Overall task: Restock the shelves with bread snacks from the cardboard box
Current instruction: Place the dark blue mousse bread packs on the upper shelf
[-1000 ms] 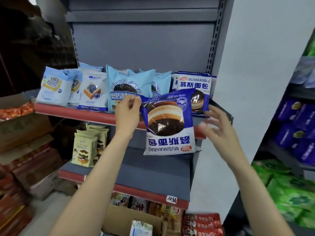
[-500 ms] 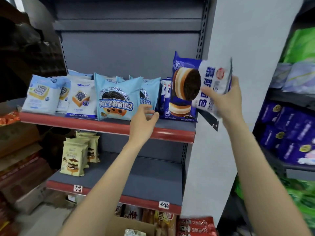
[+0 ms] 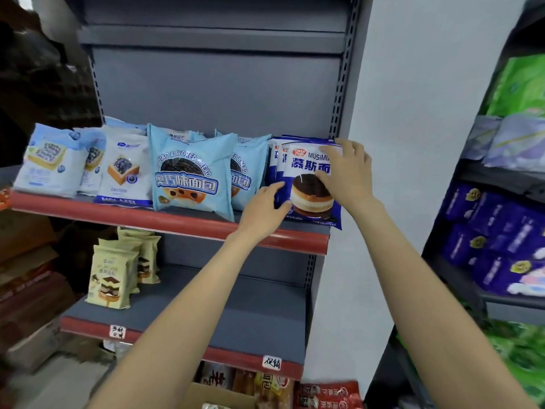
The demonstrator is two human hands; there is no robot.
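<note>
Upper grey metal shelf with red front lip (image 3: 177, 221): landmark for all entries.

Item 1, dark blue and white plastic bread pack printed with a chocolate-topped layered cake (image 3: 309, 190): stands upright at the right end of the shelf, in front of two or more like packs. My right hand (image 3: 346, 175) lies over its upper right face, fingers spread and fairly straight, pressing rather than clasping. My left hand (image 3: 265, 208) touches its lower left edge with fingers loosely extended; nothing is gripped.

Item 2, light blue bread packs with a dark cookie picture (image 3: 190, 175): upright, mid-shelf, just left of item 1.

Item 3, pale white-blue blueberry toast packs (image 3: 124, 172): left end of the shelf.

Item 4, cream tiramisu-print packs (image 3: 113, 276): one tier below the shelf, left side.

Item 5, brown cardboard box (image 3: 218, 398): below the shelf, at floor level, only partly visible.
</note>
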